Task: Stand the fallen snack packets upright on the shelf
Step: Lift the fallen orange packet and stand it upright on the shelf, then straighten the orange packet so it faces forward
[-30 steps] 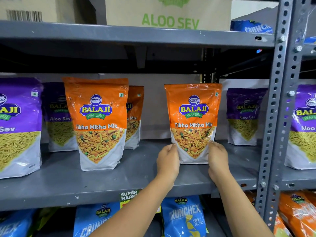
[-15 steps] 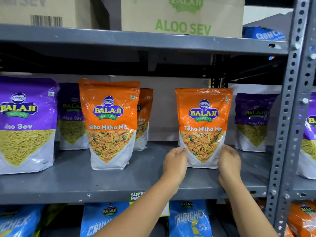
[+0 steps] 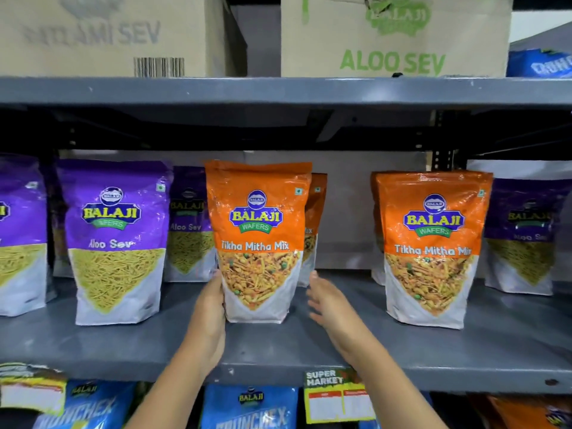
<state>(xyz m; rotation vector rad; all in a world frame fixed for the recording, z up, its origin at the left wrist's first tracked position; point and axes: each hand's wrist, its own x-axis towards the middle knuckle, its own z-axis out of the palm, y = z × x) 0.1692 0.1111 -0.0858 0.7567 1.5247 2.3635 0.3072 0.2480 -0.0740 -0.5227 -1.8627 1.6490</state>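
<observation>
The glossy orange Tikha Mitha Mix plastic pouch (image 3: 258, 243) is seen standing upright near the front of the grey metal shelf (image 3: 93, 345), its long axis vertical, between a purple Aloo Sev pouch (image 3: 116, 243) and a 2nd orange pouch (image 3: 430, 247). The left hand (image 3: 209, 320) is pressed flat against the pouch's lower left edge, fingers extended. The right hand (image 3: 328, 305) is held open just off the lower right edge; contact cannot be confirmed, as motion blur softens it. The left hand is judged nearer, so any steadying would be done from that side.
</observation>
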